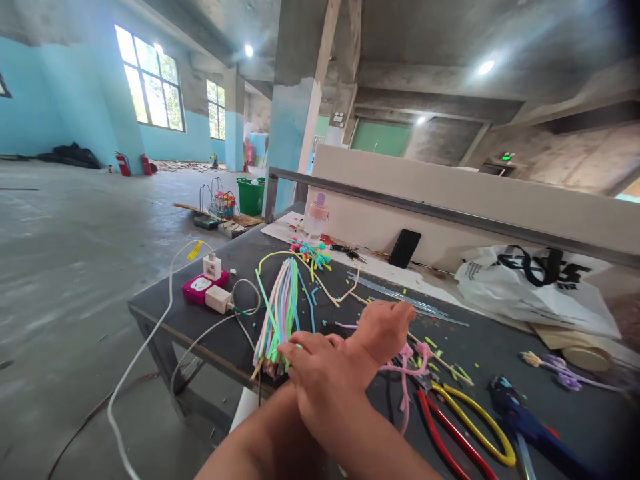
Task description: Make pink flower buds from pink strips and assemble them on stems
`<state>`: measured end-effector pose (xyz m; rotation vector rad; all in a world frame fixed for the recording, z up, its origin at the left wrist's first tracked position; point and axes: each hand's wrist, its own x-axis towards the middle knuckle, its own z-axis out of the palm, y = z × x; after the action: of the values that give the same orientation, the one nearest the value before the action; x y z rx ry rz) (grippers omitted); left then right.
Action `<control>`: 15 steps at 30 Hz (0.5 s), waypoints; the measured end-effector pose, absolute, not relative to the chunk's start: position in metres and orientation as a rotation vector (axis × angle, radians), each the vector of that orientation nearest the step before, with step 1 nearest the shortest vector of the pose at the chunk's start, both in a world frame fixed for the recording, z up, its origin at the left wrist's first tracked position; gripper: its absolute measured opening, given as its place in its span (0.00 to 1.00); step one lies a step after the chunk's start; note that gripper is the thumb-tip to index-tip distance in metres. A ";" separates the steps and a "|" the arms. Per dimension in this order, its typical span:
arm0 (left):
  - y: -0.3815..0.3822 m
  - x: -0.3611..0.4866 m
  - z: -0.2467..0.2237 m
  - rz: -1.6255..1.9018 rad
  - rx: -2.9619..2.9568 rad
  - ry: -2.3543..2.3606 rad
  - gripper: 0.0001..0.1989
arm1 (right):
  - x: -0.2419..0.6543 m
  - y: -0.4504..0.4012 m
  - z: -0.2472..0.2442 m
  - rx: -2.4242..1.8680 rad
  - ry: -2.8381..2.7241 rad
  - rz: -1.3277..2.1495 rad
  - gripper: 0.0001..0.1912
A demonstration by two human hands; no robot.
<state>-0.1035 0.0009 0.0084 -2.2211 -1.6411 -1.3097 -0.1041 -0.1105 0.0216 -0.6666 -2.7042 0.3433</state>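
Observation:
My forearms cross in front of me, the right one lying over the left. My right hand is at the lower end of a bundle of thin pastel straws, its fingers bent by the green tips; what they pinch is hidden. Farther right, my left hand is closed over the dark table, and whatever it holds cannot be made out. Pink twisted pieces lie just beyond it. Red-and-yellow-handled pliers rest nearer me, with a dark blue tool to their right.
A magenta power block with white plugs and trailing cables sits at the table's left edge. Toward the back stand a pink-topped bottle, a leaning phone and a white bag. Clear strips and green offcuts lie scattered.

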 end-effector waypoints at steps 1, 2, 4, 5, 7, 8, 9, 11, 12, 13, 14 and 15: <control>-0.003 -0.100 0.010 -1.285 -2.252 -1.600 0.11 | -0.110 -0.109 0.024 -0.692 -2.763 0.287 0.21; -0.007 -0.096 0.011 -1.246 -2.289 -1.547 0.12 | -0.114 -0.106 0.025 -0.719 -2.813 0.230 0.21; -0.017 -0.088 0.015 -1.141 -2.370 -1.421 0.15 | -0.122 -0.100 0.025 -0.757 -2.885 0.199 0.22; -0.023 -0.084 0.018 -1.071 -2.408 -1.350 0.15 | -0.124 -0.097 0.025 -0.763 -2.912 0.232 0.21; -0.036 -0.077 0.021 -0.973 -2.454 -1.256 0.14 | -0.127 -0.091 0.022 -0.757 -2.947 0.315 0.16; -0.043 -0.076 0.021 -0.956 -2.457 -1.247 0.13 | -0.127 -0.088 0.020 -0.755 -2.952 0.343 0.14; -0.052 -0.075 0.019 -0.955 -2.450 -1.260 0.13 | -0.127 -0.086 0.018 -0.758 -2.948 0.363 0.13; -0.071 -0.075 0.011 -1.033 -2.393 -1.392 0.16 | -0.126 -0.083 0.013 -0.779 -2.925 0.395 0.14; -0.081 -0.077 0.003 -1.097 -2.385 -1.440 0.17 | -0.125 -0.081 0.011 -0.793 -2.909 0.415 0.15; -0.093 -0.080 -0.006 -1.161 -2.373 -1.479 0.18 | -0.124 -0.080 0.009 -0.808 -2.889 0.436 0.16; -0.104 -0.083 -0.016 -1.210 -2.385 -1.522 0.18 | -0.124 -0.078 0.007 -0.822 -2.868 0.457 0.17; -0.115 -0.088 -0.026 -1.242 -2.421 -1.568 0.19 | -0.123 -0.076 0.005 -0.835 -2.843 0.479 0.18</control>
<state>-0.0876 -0.1154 -0.0263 -2.4213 -1.5684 -1.2423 -0.1229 -0.0764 0.0055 -0.8347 -2.8432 0.4789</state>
